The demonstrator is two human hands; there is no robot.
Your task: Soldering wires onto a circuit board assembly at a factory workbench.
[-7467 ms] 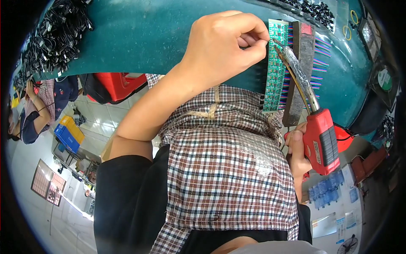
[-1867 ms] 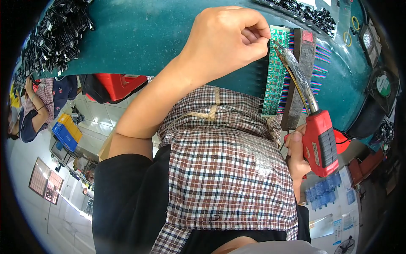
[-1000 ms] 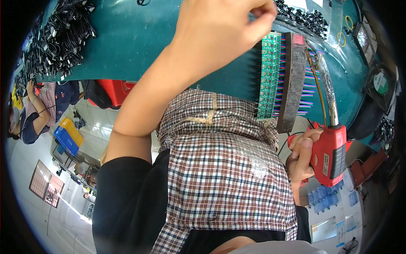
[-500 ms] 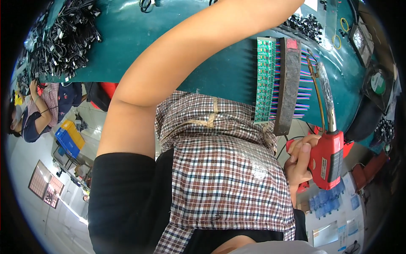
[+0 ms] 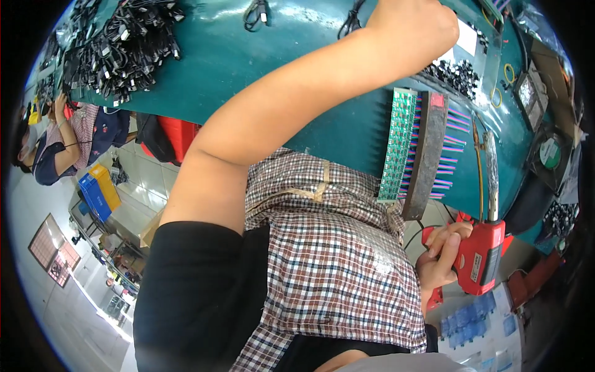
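My right hand (image 5: 439,255) grips a red soldering gun (image 5: 477,260), its long metal barrel and thin brass-coloured tube pointing away over the table. My left arm reaches across to the far right, where my left hand (image 5: 421,34) is curled closed above the table; whatever its fingers hold is hidden. Between the hands lies a strip of green circuit boards (image 5: 398,146). Beside it a dark heavy bar (image 5: 426,155) rests across several thin pink and blue wires (image 5: 455,141), whose ends stick out toward the gun's tip.
Small black parts (image 5: 458,77) lie in a heap past the bar, near a white sheet (image 5: 467,37) and yellow bands (image 5: 509,73). Black cables (image 5: 133,43) are piled at the far left. A spool (image 5: 550,152) stands right. A co-worker (image 5: 59,142) sits left.
My left hand, beyond the top edge before, now shows as a closed fist. The whole view has shifted, so boards and table appear lower. My right hand still holds the soldering gun.
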